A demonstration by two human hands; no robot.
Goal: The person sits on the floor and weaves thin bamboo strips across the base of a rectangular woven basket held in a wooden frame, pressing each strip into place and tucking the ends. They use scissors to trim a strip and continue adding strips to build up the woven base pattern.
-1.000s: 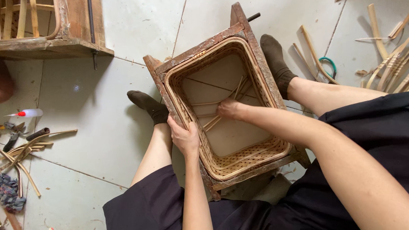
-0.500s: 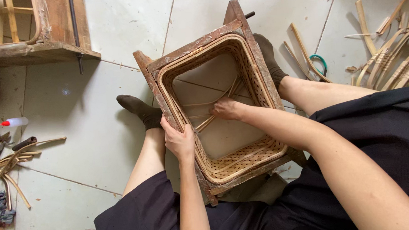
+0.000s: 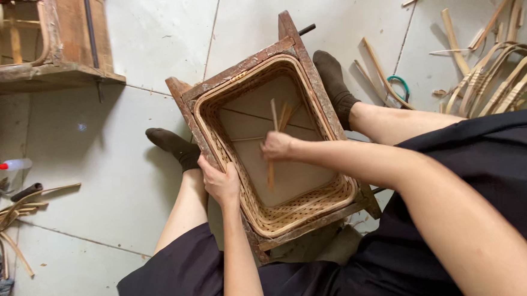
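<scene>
Basket frame [image 3: 307,73] sits on the floor between your legs | your left hand [image 3: 220,183] grips its left rim | your right hand [image 3: 277,146] is closed on thin cane strips [image 3: 272,126] inside it.

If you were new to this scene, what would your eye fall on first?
First, the rectangular wooden frame with woven cane edging, lying on the floor between the person's legs at centre. The right hand holds thin cane strips inside it, while the left hand grips its left rim. Curved cane pieces lie scattered at upper right.
</scene>
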